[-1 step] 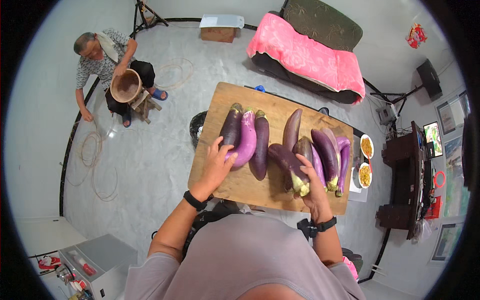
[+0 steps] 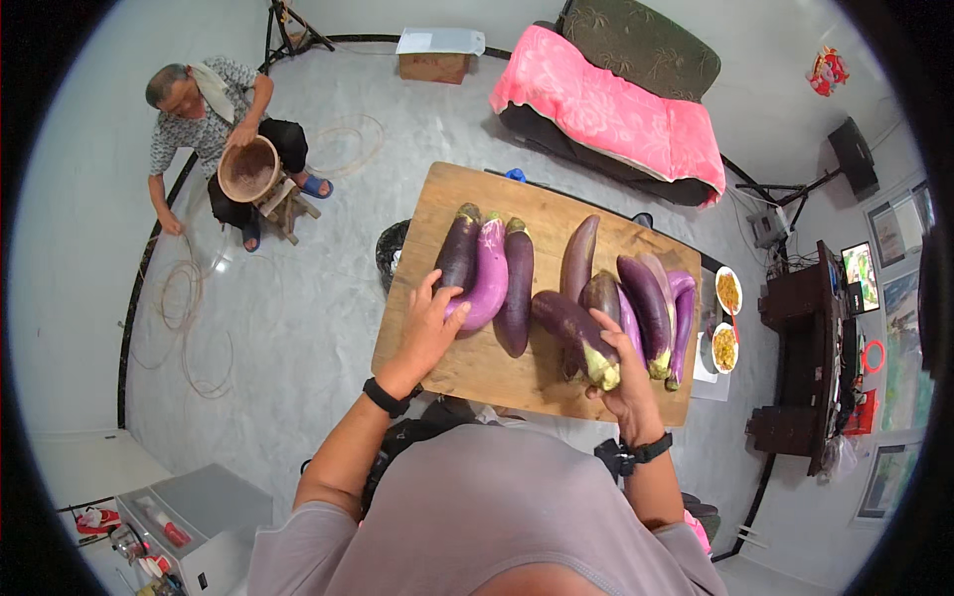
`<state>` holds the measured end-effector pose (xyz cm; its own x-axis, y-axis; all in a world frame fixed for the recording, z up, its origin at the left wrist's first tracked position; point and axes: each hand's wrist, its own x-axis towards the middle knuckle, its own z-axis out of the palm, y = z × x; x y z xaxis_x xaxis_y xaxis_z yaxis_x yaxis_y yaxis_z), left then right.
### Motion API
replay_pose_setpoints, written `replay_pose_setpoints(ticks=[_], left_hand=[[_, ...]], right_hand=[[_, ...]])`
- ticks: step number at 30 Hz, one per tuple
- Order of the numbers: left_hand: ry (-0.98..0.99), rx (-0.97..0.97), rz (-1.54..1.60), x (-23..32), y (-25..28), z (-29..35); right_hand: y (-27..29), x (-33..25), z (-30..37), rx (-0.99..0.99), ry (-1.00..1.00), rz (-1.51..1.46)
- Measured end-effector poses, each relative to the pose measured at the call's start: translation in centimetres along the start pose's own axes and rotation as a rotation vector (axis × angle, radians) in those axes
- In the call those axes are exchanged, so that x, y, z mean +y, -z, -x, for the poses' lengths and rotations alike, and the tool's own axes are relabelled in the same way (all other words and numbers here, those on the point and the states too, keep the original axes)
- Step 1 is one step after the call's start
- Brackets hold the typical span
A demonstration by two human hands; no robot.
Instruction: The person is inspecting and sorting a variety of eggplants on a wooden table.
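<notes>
My left hand (image 2: pixel 425 333) curls at the lower end of a curved bright purple eggplant (image 2: pixel 487 273), its tip between thumb and fingers. A dark eggplant (image 2: pixel 458 248) lies left of it and another dark eggplant (image 2: pixel 515 288) right of it. My right hand (image 2: pixel 626 377) grips the pale green stem end of a dark purple eggplant (image 2: pixel 571 323), stem toward me, slanting over others beneath. Beyond it lies a brownish eggplant (image 2: pixel 579 256). Several more dark and light purple eggplants (image 2: pixel 646 298) are grouped at the right. All are on a wooden board (image 2: pixel 477 372).
At the far left, a person (image 2: pixel 204 119) sits holding a round tub (image 2: pixel 249 169) beside coiled strips (image 2: pixel 184 298). A black-lined bin (image 2: pixel 392 253) stands by the board's left edge. Two bowls of food (image 2: pixel 728 291) are at its right, near a dark cabinet (image 2: pixel 805 338). A pink-covered sofa (image 2: pixel 606 109) stands beyond.
My right hand and the stem end of its eggplant have shifted very slightly to the right. My left hand stays in place.
</notes>
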<state>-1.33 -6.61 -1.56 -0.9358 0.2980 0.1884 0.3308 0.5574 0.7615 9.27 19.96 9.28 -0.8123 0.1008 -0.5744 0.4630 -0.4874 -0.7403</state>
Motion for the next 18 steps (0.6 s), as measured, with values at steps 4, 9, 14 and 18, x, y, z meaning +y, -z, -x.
replay_pose_setpoints(ticks=[4, 9, 14, 18], left_hand=[[-0.035, 0.023, 0.007, 0.2, -0.3, -0.3], [-0.032, 0.055, 0.014, 0.4, -0.8, -0.3], [-0.013, 0.077, -0.004, 1.0, -0.8, -0.3], [0.005, 0.062, -0.036, 1.5, -0.9, -0.2]], right_hand=[[2.4, -0.6, 0.5, -0.091, -0.187, -0.299], [4.2, -0.4, -2.7, -0.065, -0.157, -0.327], [0.9, -1.7, -4.5, 0.073, 0.054, 0.37], [-0.3, -0.4, -7.1, 0.068, 0.418, 0.887]])
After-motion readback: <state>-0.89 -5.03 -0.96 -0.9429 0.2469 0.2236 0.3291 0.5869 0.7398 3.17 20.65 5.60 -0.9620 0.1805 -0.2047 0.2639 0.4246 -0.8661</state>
